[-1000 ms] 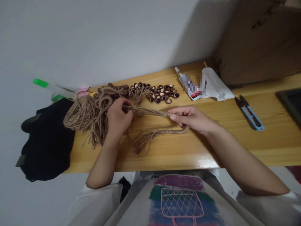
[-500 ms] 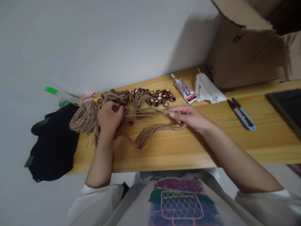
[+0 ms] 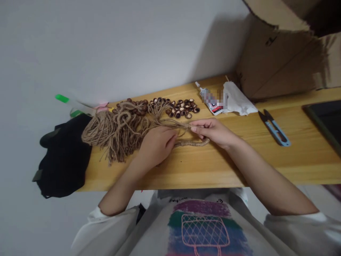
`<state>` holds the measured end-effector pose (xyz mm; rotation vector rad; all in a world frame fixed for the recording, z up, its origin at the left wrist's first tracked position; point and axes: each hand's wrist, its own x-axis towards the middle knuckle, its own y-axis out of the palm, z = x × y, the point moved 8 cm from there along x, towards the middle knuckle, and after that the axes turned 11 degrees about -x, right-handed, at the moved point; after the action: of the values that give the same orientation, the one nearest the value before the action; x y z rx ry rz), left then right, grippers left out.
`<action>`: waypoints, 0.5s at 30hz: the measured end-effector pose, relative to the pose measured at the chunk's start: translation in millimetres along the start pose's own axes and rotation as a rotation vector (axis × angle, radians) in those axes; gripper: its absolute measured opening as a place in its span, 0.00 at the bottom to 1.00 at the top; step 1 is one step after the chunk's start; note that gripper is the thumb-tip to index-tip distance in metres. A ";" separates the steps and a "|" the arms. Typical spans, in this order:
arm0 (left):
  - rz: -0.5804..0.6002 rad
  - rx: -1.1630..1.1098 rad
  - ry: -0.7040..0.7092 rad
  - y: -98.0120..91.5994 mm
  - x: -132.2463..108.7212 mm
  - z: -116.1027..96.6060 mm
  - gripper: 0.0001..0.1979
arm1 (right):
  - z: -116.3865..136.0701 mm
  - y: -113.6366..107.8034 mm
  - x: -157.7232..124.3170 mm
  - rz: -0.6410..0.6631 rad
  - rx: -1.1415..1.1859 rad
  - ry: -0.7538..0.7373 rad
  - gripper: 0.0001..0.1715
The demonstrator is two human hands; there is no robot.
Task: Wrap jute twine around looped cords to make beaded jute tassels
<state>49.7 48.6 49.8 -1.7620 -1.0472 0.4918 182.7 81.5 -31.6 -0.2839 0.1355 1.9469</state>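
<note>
My right hand (image 3: 213, 132) pinches a jute cord between thumb and fingers. A wrapped length of this jute cord (image 3: 194, 143) loops below the hand and runs left. Loose strands of twine (image 3: 176, 123) stretch left from the pinched fingers. My left hand (image 3: 159, 145) is beside the cord's left part, its fingers curled and mostly turned away from view; what they hold, if anything, is hidden. It covers the frayed end of the cord. Left of it lies a bundle of twine (image 3: 98, 131) with coiled, tasselled cords (image 3: 123, 138).
Behind my hands are halved nut shells (image 3: 183, 106), some strung on twine. A glue tube (image 3: 210, 101), a crumpled white wrap (image 3: 237, 99) and blue thread snips (image 3: 274, 128) lie to the right. A cardboard box (image 3: 279, 64) stands behind them. Black cloth (image 3: 64, 156) hangs over the left edge.
My left hand has moved right and toward me, from the twine bundle to the cord's loose end. The strand stretched between the hands is no longer taut. My right hand keeps its pinch.
</note>
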 end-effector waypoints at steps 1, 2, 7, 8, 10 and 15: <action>0.010 -0.003 -0.007 7.5 2.2 -2.5 0.14 | 0.3 0.2 -0.1 -0.001 0.009 -0.001 0.25; 0.000 -0.016 -0.015 13.7 4.3 -3.1 0.14 | 0.7 0.7 -0.3 0.000 0.018 -0.004 0.25; -0.103 -0.247 -0.108 28.6 10.4 8.0 0.09 | 2.2 1.2 -0.3 -0.007 0.025 -0.029 0.23; -0.105 -0.258 -0.118 28.6 10.6 8.6 0.09 | 2.4 0.6 -0.4 -0.017 0.015 -0.033 0.22; -0.076 -0.187 -0.096 26.4 10.9 3.9 0.09 | 3.1 0.9 -0.9 -0.023 -0.027 -0.040 0.21; 0.064 0.206 0.138 22.5 9.3 -23.0 0.11 | 6.9 1.3 -4.2 -0.049 -0.126 -0.037 0.23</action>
<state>81.0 40.6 40.8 -1.6254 -0.8159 0.4924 182.0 78.8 -23.9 -0.3313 -0.0184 1.9140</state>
